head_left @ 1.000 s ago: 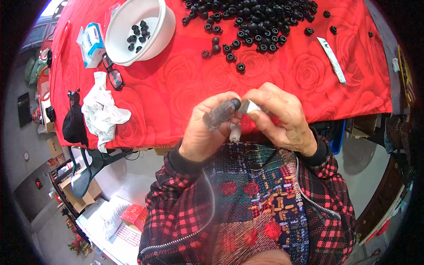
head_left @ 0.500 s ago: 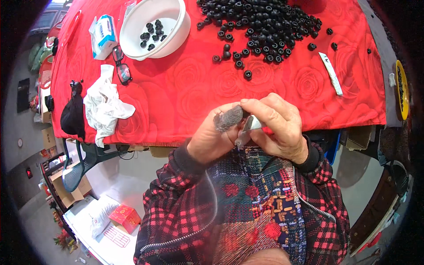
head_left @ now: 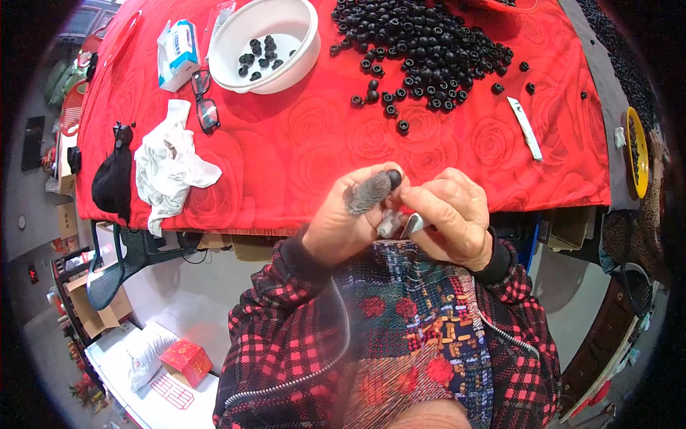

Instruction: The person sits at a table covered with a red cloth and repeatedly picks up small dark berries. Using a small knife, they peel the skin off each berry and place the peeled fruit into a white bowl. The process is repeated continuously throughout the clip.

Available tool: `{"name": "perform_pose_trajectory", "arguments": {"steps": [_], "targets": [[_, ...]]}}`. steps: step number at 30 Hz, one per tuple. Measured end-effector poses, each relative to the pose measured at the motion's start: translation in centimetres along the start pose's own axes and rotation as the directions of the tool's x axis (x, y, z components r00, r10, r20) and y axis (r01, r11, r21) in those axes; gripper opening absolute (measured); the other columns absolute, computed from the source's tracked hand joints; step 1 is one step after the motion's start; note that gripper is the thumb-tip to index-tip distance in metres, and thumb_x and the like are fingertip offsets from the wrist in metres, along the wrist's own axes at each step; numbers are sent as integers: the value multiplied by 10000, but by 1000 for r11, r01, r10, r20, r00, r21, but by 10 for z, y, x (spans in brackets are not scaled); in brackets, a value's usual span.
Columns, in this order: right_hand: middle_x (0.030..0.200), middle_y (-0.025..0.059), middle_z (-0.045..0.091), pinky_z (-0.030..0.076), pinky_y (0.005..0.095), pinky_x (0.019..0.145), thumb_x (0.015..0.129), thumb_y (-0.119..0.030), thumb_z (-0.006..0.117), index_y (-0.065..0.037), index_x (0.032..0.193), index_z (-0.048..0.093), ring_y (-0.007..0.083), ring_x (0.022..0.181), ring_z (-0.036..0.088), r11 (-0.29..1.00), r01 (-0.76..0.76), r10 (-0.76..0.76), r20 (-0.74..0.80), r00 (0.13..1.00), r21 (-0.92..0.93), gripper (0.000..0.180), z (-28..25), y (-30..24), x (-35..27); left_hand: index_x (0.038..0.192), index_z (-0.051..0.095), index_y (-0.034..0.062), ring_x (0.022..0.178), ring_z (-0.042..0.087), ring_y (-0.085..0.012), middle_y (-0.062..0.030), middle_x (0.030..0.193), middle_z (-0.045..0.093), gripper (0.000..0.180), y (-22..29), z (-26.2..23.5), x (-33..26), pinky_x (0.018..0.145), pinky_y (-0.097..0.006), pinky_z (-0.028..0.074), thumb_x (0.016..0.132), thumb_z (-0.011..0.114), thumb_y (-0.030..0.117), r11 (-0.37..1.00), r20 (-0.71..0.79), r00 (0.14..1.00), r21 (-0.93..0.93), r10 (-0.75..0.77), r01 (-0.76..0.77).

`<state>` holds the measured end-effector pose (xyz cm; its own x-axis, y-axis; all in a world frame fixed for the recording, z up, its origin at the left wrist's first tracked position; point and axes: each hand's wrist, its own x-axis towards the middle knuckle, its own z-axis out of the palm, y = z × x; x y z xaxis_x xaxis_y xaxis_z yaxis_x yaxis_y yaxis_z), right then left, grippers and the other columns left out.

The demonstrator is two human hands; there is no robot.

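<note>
My left hand (head_left: 341, 218) is closed, pinching a small black round part (head_left: 394, 179). A grey fuzzy pad or finger cover (head_left: 369, 194) lies along one of its digits. Below, a whitish wrapping (head_left: 390, 224) shows at another of its fingertips. My right hand (head_left: 455, 218), just beside it, is closed on a small flat blade (head_left: 412, 227), metallic and pale; its handle is hidden in the palm. The right fingertips are a little apart from the black part. Both hands are at the near edge of the red tablecloth (head_left: 286, 193).
A heap of similar black parts (head_left: 436, 53) lies at the back. At the back left stands a white bowl (head_left: 304, 61) holding several. Nearby are glasses (head_left: 207, 113), a tissue pack (head_left: 177, 56), a white cloth (head_left: 168, 168) and a black cap (head_left: 112, 182). A white-wrapped strip (head_left: 525, 129) lies right.
The right fingertips have drawn slightly away from the left hand, and the black part now shows at the left fingertips. The blade has dropped a little lower. The whole view has shifted slightly.
</note>
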<state>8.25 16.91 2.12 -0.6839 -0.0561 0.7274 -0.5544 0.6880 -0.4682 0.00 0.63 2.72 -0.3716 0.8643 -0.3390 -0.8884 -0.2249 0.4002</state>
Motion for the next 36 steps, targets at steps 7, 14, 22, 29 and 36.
{"name": "perform_pose_trajectory", "arguments": {"steps": [7, 14, 22, 29, 36], "targets": [[855, 156, 584, 476, 388, 606, 794, -29, 614, 28, 1148, 544, 316, 701, 591, 919, -367, 351, 130, 927, 142, 365, -13, -13, 16, 1111, 546, 11, 788, 541, -89, -21, 892, 552, 256, -4, -11, -1, 652, -232, 470, 945, 567, 205, 994, 106, 988, -23, 112, -110], [816, 161, 546, 463, 397, 597, 844, -32, 584, 9, 1079, 569, 330, 694, 575, 894, -433, 417, 138, 899, 119, 239, -8, -11, 15, 1192, 533, 5, 842, 528, -111, -40, 923, 548, 366, -3, -12, -5, 663, -264, 484, 910, 613, 223, 992, 127, 984, 15, 123, -126], [794, 152, 534, 457, 397, 585, 839, -39, 597, 4, 1055, 573, 327, 687, 572, 891, -446, 431, 144, 891, 88, 221, -8, -6, 13, 1176, 534, -8, 785, 533, -92, -43, 917, 555, 306, -2, -11, -3, 655, -239, 473, 934, 573, 176, 976, 98, 983, 139, 153, -165], [792, 152, 537, 456, 398, 579, 826, -34, 603, 3, 1055, 574, 326, 684, 574, 891, -443, 428, 140, 893, 102, 234, -8, -4, 12, 1172, 536, -12, 731, 545, -86, -34, 885, 556, 266, 0, -7, -1, 596, -236, 475, 943, 542, 123, 991, 1, 995, 87, 102, -102], [795, 145, 540, 456, 396, 576, 817, -31, 609, -9, 1054, 580, 322, 680, 575, 885, -457, 445, 132, 886, 84, 240, -7, 0, 11, 1180, 536, 10, 709, 546, -76, -21, 871, 547, 353, 4, -4, 0, 579, -217, 466, 850, 518, -116, 985, -28, 997, 159, 71, -66]]}}
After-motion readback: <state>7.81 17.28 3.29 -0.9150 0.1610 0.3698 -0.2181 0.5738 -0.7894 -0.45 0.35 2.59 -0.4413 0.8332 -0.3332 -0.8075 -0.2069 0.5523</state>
